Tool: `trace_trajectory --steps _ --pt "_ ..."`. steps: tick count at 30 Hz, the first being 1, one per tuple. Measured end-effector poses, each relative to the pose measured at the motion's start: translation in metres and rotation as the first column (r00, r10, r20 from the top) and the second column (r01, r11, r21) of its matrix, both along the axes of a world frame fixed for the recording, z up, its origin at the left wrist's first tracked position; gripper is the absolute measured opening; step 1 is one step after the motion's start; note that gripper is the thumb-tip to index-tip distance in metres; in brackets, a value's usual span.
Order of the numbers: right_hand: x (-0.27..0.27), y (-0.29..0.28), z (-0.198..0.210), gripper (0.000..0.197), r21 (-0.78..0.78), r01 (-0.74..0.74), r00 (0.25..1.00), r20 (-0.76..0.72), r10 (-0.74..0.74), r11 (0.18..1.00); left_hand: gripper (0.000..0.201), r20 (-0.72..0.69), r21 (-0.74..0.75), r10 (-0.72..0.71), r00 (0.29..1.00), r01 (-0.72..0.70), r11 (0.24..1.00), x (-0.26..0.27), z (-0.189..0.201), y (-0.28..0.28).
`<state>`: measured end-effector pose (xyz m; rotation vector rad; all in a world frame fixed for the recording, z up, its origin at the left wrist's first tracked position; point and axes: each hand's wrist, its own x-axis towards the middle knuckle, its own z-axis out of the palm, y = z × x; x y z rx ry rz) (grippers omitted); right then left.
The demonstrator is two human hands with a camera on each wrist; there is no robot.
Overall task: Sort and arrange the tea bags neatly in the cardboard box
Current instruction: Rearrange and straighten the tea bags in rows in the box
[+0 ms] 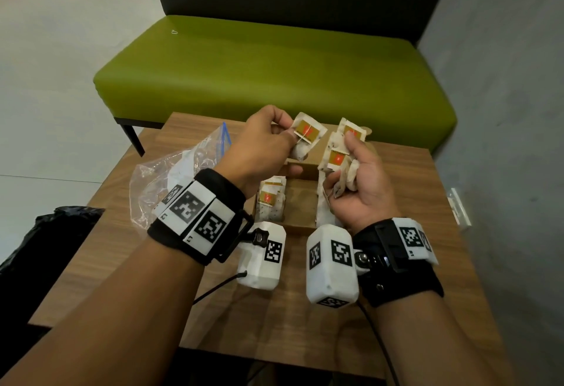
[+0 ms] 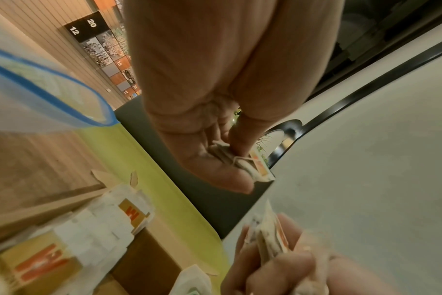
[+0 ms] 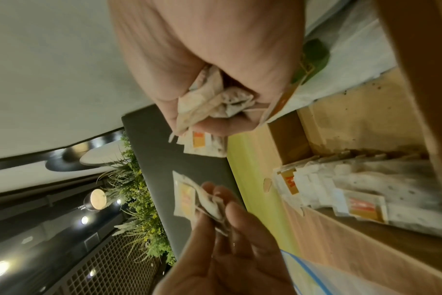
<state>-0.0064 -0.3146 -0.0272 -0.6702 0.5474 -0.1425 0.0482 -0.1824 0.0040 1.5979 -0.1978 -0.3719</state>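
Note:
An open cardboard box (image 1: 300, 204) sits on the wooden table (image 1: 290, 324). A row of tea bags (image 1: 270, 199) with yellow-and-red tags stands along its left wall, and more tea bags (image 1: 323, 211) along its right wall. Above the box's far side, my left hand (image 1: 290, 130) pinches a single tea bag (image 1: 306, 135) between thumb and fingers. My right hand (image 1: 341, 166), palm up, grips a bunch of several tea bags (image 1: 337, 159). In the right wrist view the bunch (image 3: 215, 103) is crumpled in the right palm. In the left wrist view, the pinched bag (image 2: 255, 165) shows edge-on.
A clear zip bag (image 1: 171, 178) with a blue seal lies on the table left of the box. A green bench (image 1: 274, 68) stands just behind the table, with a grey wall (image 1: 503, 80) to the right. A black bag (image 1: 45, 233) sits at the left edge.

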Motion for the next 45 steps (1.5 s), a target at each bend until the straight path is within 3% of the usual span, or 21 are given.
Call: trace_trajectory --steps 2,5,7,11,13,17,21,24,28,31,35,38,41,43,45 --pt "-0.002 -0.003 0.001 0.016 0.057 0.06 0.998 -0.025 -0.058 0.997 0.009 0.01 -0.021 0.014 1.0 -0.014 1.0 0.003 0.003 0.005" --pt "-0.003 -0.008 0.0 0.016 0.095 0.128 0.991 -0.05 -0.124 0.987 0.025 -0.017 -0.143 0.003 1.0 -0.006 0.99 0.007 0.009 0.012" --pt "-0.004 -0.01 0.001 0.016 0.068 0.14 0.989 -0.066 -0.135 0.988 0.027 0.006 -0.135 0.006 1.0 -0.005 0.991 0.009 0.01 0.015" --pt "-0.008 -0.014 0.003 0.012 0.027 0.126 0.992 -0.027 -0.125 0.992 0.014 0.175 0.135 0.015 0.984 -0.039 0.99 0.008 -0.003 0.011" --pt "-0.01 -0.017 0.0 0.011 -0.005 0.117 0.993 -0.005 -0.117 0.993 0.017 0.233 0.264 -0.009 0.972 -0.055 0.963 0.009 -0.008 0.006" --pt "-0.007 -0.022 -0.014 0.024 -0.114 0.055 0.998 -0.024 -0.058 0.992 0.013 0.237 0.395 -0.052 0.97 -0.047 0.918 0.016 -0.008 0.005" --pt "-0.005 -0.022 -0.02 0.031 -0.168 0.027 0.999 -0.028 -0.032 0.985 0.01 0.201 0.626 -0.171 0.964 0.008 0.78 0.031 -0.015 0.002" --pt "-0.004 -0.022 -0.022 0.029 -0.172 0.01 1.0 -0.018 -0.013 0.985 0.007 0.186 0.779 -0.319 0.929 0.059 0.624 0.034 -0.02 -0.007" --pt "-0.004 -0.024 -0.023 0.024 -0.182 0.01 1.0 -0.017 -0.013 0.983 0.01 0.232 0.879 -0.446 0.864 0.01 0.477 0.034 -0.02 -0.017" --pt "-0.006 -0.026 -0.023 0.03 -0.174 0.018 0.999 -0.03 -0.023 0.985 0.012 0.214 0.926 -0.478 0.852 -0.021 0.376 0.037 -0.023 -0.021" --pt "-0.007 -0.027 -0.024 0.024 -0.173 0.008 0.999 -0.044 -0.016 0.985 0.028 0.184 0.942 -0.483 0.856 -0.012 0.337 0.039 -0.023 -0.019" --pt "-0.008 -0.026 -0.023 0.03 -0.167 0.023 0.998 -0.048 -0.031 0.986 0.035 0.246 0.94 -0.544 0.802 -0.059 0.337 0.035 -0.023 -0.02" --pt "-0.009 -0.024 -0.021 0.039 -0.166 0.022 0.998 -0.05 -0.031 0.986 0.036 0.263 0.959 -0.657 0.707 -0.117 0.257 0.031 -0.027 -0.028" --pt "-0.009 -0.023 -0.021 0.039 -0.167 0.022 0.998 -0.053 -0.031 0.986 0.035 0.225 0.974 -0.7 0.678 -0.133 0.185 0.03 -0.028 -0.033" --pt "-0.009 -0.024 -0.022 0.038 -0.169 0.023 0.998 -0.055 -0.032 0.985 0.032 0.222 0.975 -0.716 0.662 -0.151 0.163 0.031 -0.029 -0.036"
